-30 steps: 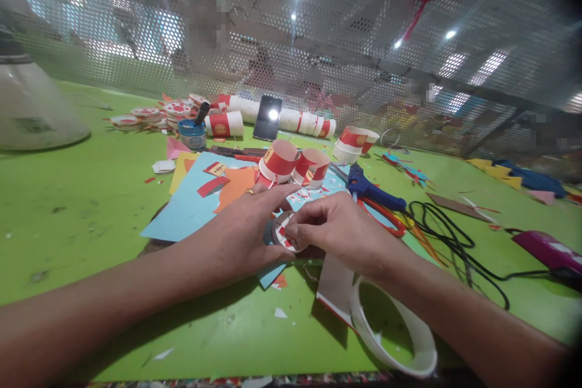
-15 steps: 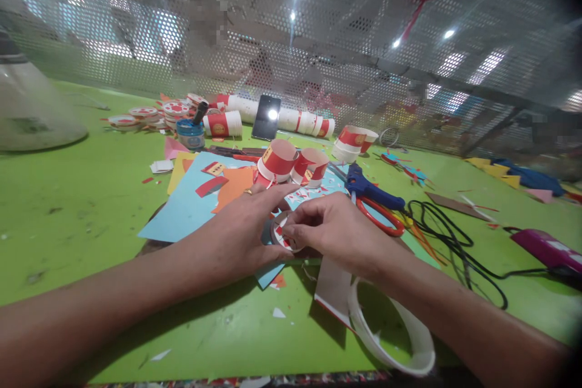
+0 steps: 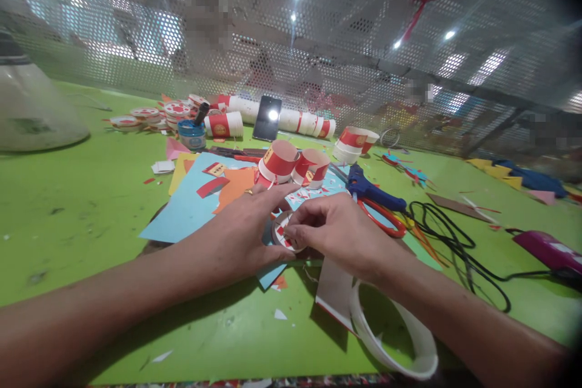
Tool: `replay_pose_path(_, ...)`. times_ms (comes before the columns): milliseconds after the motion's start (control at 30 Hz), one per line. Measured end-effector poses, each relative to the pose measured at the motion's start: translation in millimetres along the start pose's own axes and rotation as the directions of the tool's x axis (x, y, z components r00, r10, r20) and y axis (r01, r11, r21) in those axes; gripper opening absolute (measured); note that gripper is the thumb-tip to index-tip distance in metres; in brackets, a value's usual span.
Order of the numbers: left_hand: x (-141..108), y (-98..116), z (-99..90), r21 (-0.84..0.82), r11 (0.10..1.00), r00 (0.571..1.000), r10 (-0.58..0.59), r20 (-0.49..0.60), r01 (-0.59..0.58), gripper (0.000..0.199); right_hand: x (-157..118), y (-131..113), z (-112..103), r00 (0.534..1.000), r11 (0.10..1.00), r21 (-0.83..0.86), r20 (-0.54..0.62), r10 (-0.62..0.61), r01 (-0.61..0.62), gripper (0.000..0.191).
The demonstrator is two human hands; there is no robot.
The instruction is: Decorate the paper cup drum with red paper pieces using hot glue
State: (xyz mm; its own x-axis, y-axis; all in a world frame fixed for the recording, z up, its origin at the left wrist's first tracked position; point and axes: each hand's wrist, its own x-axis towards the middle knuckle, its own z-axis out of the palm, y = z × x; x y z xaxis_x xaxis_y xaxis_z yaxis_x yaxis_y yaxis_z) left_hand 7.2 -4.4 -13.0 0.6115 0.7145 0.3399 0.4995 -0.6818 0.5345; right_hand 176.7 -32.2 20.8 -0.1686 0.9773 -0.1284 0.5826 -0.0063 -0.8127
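A small white disc with red pieces point(image 3: 282, 231) lies between my hands at the middle of the view. My left hand point(image 3: 248, 224) is curved round its left side, thumb and fingers apart at its edges, steadying it. My right hand point(image 3: 334, 227) is pinched over the disc's right part; whatever its fingertips hold is hidden. Beneath are light blue paper point(image 3: 175, 215) and orange paper point(image 3: 234, 188). Just beyond my hands stand two red and white cup pieces, one point(image 3: 278, 160) beside the other point(image 3: 311, 167).
A blue glue gun point(image 3: 375, 191) and orange-handled scissors point(image 3: 386, 221) lie at the right by a black cable. A white ring point(image 3: 430, 345) is under my right forearm. Farther back are a phone point(image 3: 267, 118), a blue jar point(image 3: 191, 134) and stacked cups point(image 3: 222, 125).
The whole view has shifted very slightly. Both hands keep almost the same pose around the disc.
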Motion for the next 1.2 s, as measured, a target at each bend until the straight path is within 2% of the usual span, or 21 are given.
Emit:
replay_pose_path(167, -0.1, -0.3, -0.3, 0.004, 1.000, 1.000, 0.016, -0.008, -0.016, 0.069, -1.0, -2.3, -0.6, 0.999, 0.998, 0.057, 0.004, 0.039, -0.039, 0.016)
replay_pose_path(300, -0.9, -1.5, 0.7, -0.020, 1.000, 1.000, 0.022, -0.021, -0.023, 0.070, -3.6, -2.8, -2.3, 1.000, 0.999, 0.032, -0.021, 0.013, -0.012, 0.017)
replay_pose_path(400, -0.9, -2.4, 1.3, -0.048, 0.999, 0.999, 0.026, -0.021, -0.027, 0.075, -6.7, -3.3, -2.0, 0.990, 0.989, -0.096, -0.069, -0.123, 0.116, 0.018)
replay_pose_path(500, -0.9, -3.3, 1.3, -0.070, 0.997, 0.999, 0.044, -0.023, -0.045, 0.078, -8.6, -2.5, -0.3, 0.949, 0.927, -0.264, -0.092, -0.300, 0.267, 0.019)
replay_pose_path(567, -1.4, -3.7, 1.3, -0.069, 0.996, 0.998, 0.056, -0.027, -0.058, 0.077, -8.5, -0.9, 0.7, 0.930, 0.894, -0.316, -0.084, -0.358, 0.316, 0.019)
replay_pose_path(1000, -0.8, -2.1, 2.4, -0.048, 0.996, 0.996, 0.077, -0.044, -0.079, 0.065, -9.1, 2.5, 1.5, 0.907, 0.815, -0.452, -0.032, -0.421, 0.363, 0.020)
replay_pose_path(1200, -0.6, -3.4, 2.6, -0.047, 0.995, 0.996, 0.083, -0.039, -0.085, 0.073, -8.4, 3.7, 3.1, 0.901, 0.819, -0.432, -0.032, -0.432, 0.377, 0.019)
